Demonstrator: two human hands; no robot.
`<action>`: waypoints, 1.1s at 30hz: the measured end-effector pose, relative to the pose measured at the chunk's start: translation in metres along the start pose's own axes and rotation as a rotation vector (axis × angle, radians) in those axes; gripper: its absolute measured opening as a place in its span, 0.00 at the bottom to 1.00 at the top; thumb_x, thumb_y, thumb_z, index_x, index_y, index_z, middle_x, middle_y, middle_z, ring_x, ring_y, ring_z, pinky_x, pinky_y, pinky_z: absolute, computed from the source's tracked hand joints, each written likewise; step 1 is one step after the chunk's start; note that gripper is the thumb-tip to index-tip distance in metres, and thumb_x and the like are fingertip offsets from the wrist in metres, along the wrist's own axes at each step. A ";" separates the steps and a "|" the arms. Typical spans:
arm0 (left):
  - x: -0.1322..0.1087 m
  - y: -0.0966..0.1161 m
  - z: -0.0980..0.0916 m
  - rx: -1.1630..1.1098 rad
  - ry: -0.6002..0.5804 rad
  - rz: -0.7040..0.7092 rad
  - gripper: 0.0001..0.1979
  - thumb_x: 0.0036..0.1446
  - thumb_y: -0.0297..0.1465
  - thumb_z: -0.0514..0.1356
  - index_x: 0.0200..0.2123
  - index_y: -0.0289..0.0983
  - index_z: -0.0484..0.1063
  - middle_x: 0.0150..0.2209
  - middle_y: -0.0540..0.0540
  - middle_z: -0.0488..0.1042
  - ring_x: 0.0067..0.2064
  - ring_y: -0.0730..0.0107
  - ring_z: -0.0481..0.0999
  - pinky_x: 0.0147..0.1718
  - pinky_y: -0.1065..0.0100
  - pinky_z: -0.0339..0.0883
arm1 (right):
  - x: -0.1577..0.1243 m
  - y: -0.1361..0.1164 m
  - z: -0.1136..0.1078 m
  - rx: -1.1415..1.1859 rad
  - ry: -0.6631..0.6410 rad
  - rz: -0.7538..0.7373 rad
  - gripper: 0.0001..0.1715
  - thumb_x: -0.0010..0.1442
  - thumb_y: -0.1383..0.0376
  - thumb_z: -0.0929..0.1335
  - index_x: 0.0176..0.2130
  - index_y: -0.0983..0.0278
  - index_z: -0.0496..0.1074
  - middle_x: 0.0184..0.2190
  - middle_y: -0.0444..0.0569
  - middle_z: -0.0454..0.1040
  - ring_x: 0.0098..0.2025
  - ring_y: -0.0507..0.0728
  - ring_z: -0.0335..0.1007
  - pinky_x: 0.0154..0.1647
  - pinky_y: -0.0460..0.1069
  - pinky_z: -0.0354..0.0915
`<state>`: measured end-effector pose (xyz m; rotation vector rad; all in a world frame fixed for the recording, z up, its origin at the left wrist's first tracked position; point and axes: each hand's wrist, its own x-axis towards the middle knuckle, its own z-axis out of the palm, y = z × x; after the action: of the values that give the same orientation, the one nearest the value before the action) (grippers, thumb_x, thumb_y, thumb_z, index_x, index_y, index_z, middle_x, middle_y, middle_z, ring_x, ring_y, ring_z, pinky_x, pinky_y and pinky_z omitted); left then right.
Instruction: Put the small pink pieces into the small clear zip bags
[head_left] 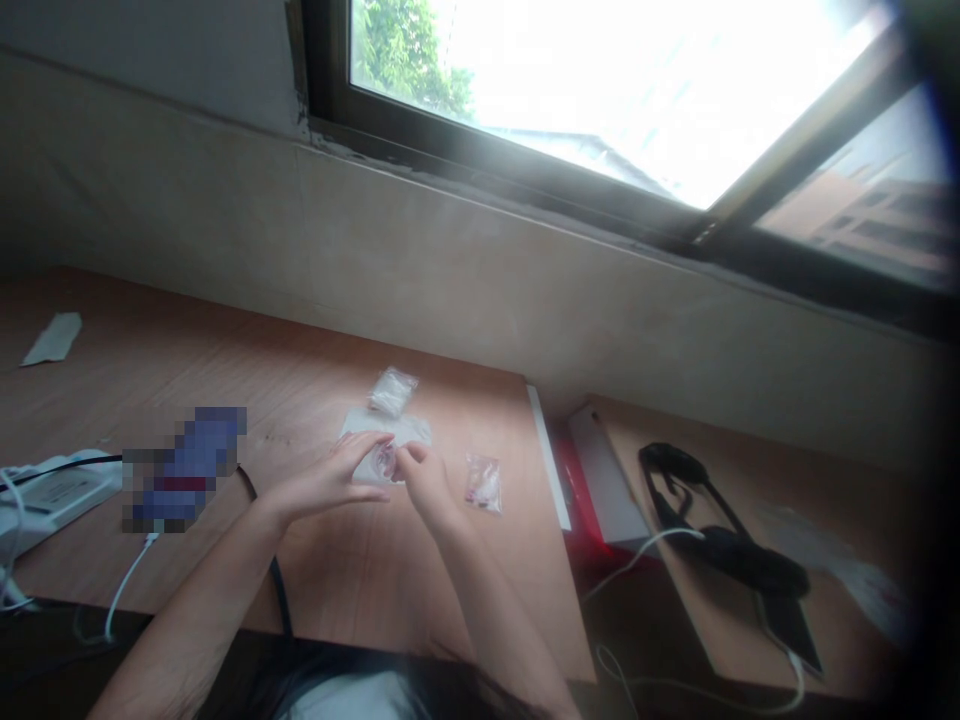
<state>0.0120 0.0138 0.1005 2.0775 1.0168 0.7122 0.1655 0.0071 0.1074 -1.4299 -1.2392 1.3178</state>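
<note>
My left hand [352,468] is over the desk, thumb and fingers spread apart in a curve around a small clear, pinkish loop-shaped item [385,460]. Its fingertips come close to the item's upper edge; whether they touch I cannot tell. From the other side my right hand [421,472] pinches the item's right edge with closed fingers. Under both hands lies a whitish sheet [415,430]. A clear packet with white contents [394,391] rests just beyond it. To the right of my right hand is a clear bag with small reddish bits [484,484].
On the left of the desk [360,590] are a blurred blue object [191,465], a white power strip [60,500] and cables. A paper scrap [52,338] lies farther back. Past a gap, a second surface holds a black strapped device [720,540]. A window [570,90] is above.
</note>
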 end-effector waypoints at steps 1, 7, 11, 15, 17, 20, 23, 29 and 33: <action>0.001 -0.001 0.000 0.011 0.020 -0.006 0.28 0.45 0.37 0.59 0.50 0.40 0.56 0.50 0.42 0.62 0.51 0.58 0.60 0.49 0.57 0.55 | 0.001 0.000 -0.001 0.017 -0.007 0.004 0.09 0.43 0.66 0.60 0.18 0.67 0.64 0.15 0.42 0.63 0.21 0.49 0.60 0.23 0.43 0.56; 0.010 -0.017 -0.001 0.129 0.085 0.010 0.21 0.48 0.36 0.56 0.47 0.39 0.60 0.46 0.43 0.66 0.48 0.61 0.63 0.46 0.61 0.57 | 0.023 0.024 -0.012 -0.019 0.039 0.037 0.09 0.44 0.67 0.58 0.22 0.67 0.66 0.20 0.44 0.67 0.23 0.50 0.62 0.26 0.44 0.58; 0.014 -0.037 0.001 0.287 0.100 -0.012 0.18 0.48 0.35 0.56 0.44 0.39 0.63 0.45 0.43 0.67 0.48 0.59 0.62 0.47 0.58 0.54 | 0.045 0.063 -0.020 -0.361 0.241 0.015 0.10 0.44 0.69 0.61 0.29 0.67 0.67 0.27 0.48 0.69 0.31 0.53 0.64 0.32 0.46 0.59; 0.013 -0.050 0.005 0.368 0.063 -0.082 0.18 0.48 0.34 0.56 0.44 0.39 0.63 0.45 0.43 0.67 0.49 0.58 0.61 0.48 0.57 0.50 | 0.056 0.088 -0.019 -0.595 0.266 -0.049 0.13 0.44 0.72 0.61 0.33 0.67 0.68 0.32 0.51 0.69 0.35 0.54 0.63 0.36 0.47 0.59; 0.012 -0.052 0.007 0.381 0.033 -0.107 0.18 0.48 0.33 0.55 0.45 0.39 0.63 0.45 0.44 0.66 0.49 0.58 0.61 0.48 0.56 0.49 | 0.058 0.093 -0.017 -0.693 0.253 -0.097 0.11 0.45 0.72 0.61 0.32 0.67 0.69 0.31 0.52 0.68 0.36 0.55 0.62 0.37 0.47 0.58; 0.011 -0.055 0.009 0.386 0.010 -0.136 0.18 0.49 0.34 0.54 0.45 0.40 0.62 0.45 0.44 0.66 0.50 0.58 0.60 0.49 0.56 0.47 | 0.058 0.097 -0.018 -0.792 0.212 -0.162 0.08 0.46 0.72 0.61 0.27 0.66 0.69 0.29 0.51 0.68 0.35 0.55 0.62 0.37 0.47 0.57; 0.010 -0.057 0.011 0.389 -0.001 -0.155 0.18 0.49 0.33 0.54 0.45 0.40 0.62 0.45 0.44 0.66 0.50 0.57 0.59 0.48 0.55 0.47 | 0.057 0.099 -0.022 -0.786 0.214 -0.190 0.08 0.46 0.71 0.61 0.26 0.67 0.69 0.29 0.51 0.69 0.34 0.55 0.62 0.36 0.47 0.58; 0.014 -0.057 0.017 0.360 0.011 -0.180 0.18 0.48 0.35 0.54 0.44 0.39 0.62 0.45 0.44 0.66 0.48 0.59 0.62 0.48 0.56 0.48 | 0.046 0.065 -0.010 -0.449 0.173 -0.131 0.07 0.47 0.67 0.63 0.26 0.67 0.71 0.25 0.48 0.72 0.29 0.52 0.65 0.32 0.46 0.60; 0.015 -0.057 0.017 0.319 0.040 -0.184 0.16 0.47 0.35 0.54 0.42 0.39 0.63 0.43 0.45 0.68 0.47 0.60 0.63 0.46 0.59 0.51 | 0.040 0.042 0.002 -0.247 0.018 -0.127 0.08 0.47 0.66 0.64 0.28 0.66 0.72 0.24 0.47 0.73 0.25 0.51 0.66 0.28 0.45 0.61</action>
<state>0.0080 0.0452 0.0481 2.2036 1.3997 0.5263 0.1679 0.0387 0.0584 -1.5013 -1.4962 1.0933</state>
